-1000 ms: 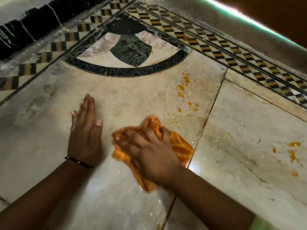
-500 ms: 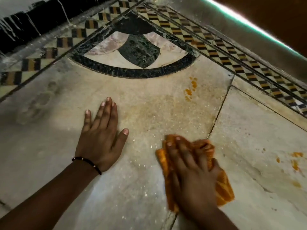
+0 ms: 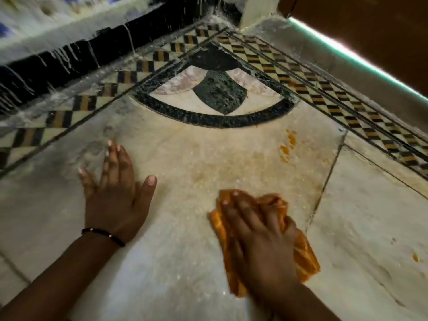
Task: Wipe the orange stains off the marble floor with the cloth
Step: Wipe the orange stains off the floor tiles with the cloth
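Stretching across nearly everything in sight is the pale marble floor [image 3: 190,269], its slabs cloudy and glossy, with a thin joint [image 3: 325,181] running down the right side between two of them. Up at the corner sits an inlaid quarter-circle motif [image 3: 217,96] in dark green, pink and white stone, ringed by a dark arc, and checkered border strips [image 3: 324,93] in black, yellow and cream run away from it along both walls. A black skirting [image 3: 69,56] streaked with pale drips lines the left wall.

Lower down, the left hand [image 3: 115,198] lies palm-down and flat on the marble, fingers stretched out and thumb spread, holding nothing; a thin dark bracelet [image 3: 103,236] circles its wrist. Beside it, well apart, the right hand [image 3: 257,235] presses down on the orange cloth [image 3: 301,251], fingers spread over the bunched fabric and pinning it to the floor rather than clutching it tightly. That cloth lies just left of the slab joint, its edges poking out past the fingertips and beyond the heel of the hand.

Between cloth and motif the marble carries a faint yellowish smear [image 3: 231,167]. Smallest of all are the orange stains [image 3: 288,144], a short cluster of blobs near the joint below the dark arc, and one lone orange spot [image 3: 415,258] far out on the right-hand slab
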The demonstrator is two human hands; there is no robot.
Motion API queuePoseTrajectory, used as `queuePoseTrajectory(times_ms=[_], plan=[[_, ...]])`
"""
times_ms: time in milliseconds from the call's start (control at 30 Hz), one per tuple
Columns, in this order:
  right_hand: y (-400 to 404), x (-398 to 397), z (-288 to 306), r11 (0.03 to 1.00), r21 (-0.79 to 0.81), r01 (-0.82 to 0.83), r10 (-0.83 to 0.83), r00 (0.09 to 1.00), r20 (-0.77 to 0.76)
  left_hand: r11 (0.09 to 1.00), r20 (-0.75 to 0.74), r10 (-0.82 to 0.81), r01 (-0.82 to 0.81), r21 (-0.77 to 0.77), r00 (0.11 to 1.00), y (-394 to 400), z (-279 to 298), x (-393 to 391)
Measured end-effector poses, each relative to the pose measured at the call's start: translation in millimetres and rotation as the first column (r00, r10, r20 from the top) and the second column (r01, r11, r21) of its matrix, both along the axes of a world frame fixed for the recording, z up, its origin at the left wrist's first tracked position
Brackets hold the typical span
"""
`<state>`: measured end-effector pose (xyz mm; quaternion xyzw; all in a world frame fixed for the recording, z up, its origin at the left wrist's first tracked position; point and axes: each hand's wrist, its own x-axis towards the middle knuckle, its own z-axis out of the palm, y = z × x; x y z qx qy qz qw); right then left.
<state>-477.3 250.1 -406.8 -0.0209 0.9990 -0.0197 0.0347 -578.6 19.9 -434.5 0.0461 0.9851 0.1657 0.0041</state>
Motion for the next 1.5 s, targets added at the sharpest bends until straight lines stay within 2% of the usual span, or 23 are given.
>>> queuePoseTrajectory(times_ms=[100,200,300,433,567,633,733,767,833,867,933,967,1000,1100,1167,1233,1300,1400,1500], plan=[[-45,-52,-4,0.941,-0.070,-0.332,0.331,0.943,-0.029,0.999,-0.020,-0.049,0.049,-0.013,0.999,-1,-9,0],[-53,-125,-5,0.903,-0.086,-0.420,0.420,0.907,-0.013,0.998,-0.058,-0.058,0.058,0.001,0.997,-2,-11,0],[-24,-168,-2,0.968,-0.076,-0.239,0.243,0.969,0.052,0.997,-0.046,-0.065,0.063,-0.046,0.997,-2,-12,-2],[15,-123,-1,0.992,-0.103,0.070,-0.065,0.997,0.050,0.987,-0.011,-0.083,0.081,-0.135,0.996,3,-12,-3],[12,-20,0,0.999,-0.050,0.021,-0.019,1.000,0.022,0.979,0.002,-0.089,0.087,-0.184,0.996,5,-12,-2],[21,32,1,0.997,-0.068,0.025,-0.020,0.997,0.074,0.980,-0.008,-0.090,0.087,-0.180,0.996,4,-11,-1],[51,101,5,0.995,-0.058,0.079,-0.074,0.993,0.095,0.988,-0.021,-0.117,0.114,-0.107,0.993,12,-3,9],[63,115,8,0.989,-0.033,0.145,-0.141,0.985,0.104,0.984,-0.015,-0.162,0.160,-0.074,0.987,22,0,17],[79,116,12,0.924,-0.069,0.375,-0.364,0.921,0.140,0.940,-0.014,-0.337,0.335,-0.056,0.942,53,3,35],[81,103,12,0.856,-0.089,0.510,-0.499,0.858,0.118,0.891,-0.009,-0.450,0.447,-0.080,0.893,69,0,43],[75,60,8,0.636,-0.084,0.767,-0.764,0.641,0.077,0.783,0.027,-0.609,0.606,-0.145,0.793,91,-6,54],[68,37,8,0.572,-0.102,0.814,-0.809,0.580,0.093,0.763,0.044,-0.627,0.625,-0.166,0.777,93,-8,54],[59,18,5,0.607,-0.108,0.787,-0.780,0.616,0.110,0.758,0.052,-0.629,0.627,-0.179,0.776,94,-8,52],[31,8,4,0.890,-0.096,0.446,-0.440,0.894,0.083,0.749,0.063,-0.629,0.625,-0.220,0.775,90,-7,48],[26,42,6,0.953,-0.069,0.296,-0.293,0.954,0.057,0.744,0.070,-0.636,0.635,-0.208,0.768,90,-6,49],[34,96,8,0.971,-0.076,0.224,-0.214,0.969,0.127,0.746,0.077,-0.636,0.637,-0.195,0.768,90,-6,51],[62,150,6,0.982,-0.061,0.179,-0.173,0.980,0.097,0.757,0.058,-0.627,0.625,-0.191,0.777,89,-7,50],[109,180,6,0.935,-0.057,0.350,-0.345,0.935,0.084,0.767,0.055,-0.615,0.613,-0.190,0.787,90,-8,49],[117,127,1,0.783,-0.068,0.618,-0.618,0.786,0.025,0.764,0.051,-0.620,0.618,-0.186,0.783,93,-7,50]])
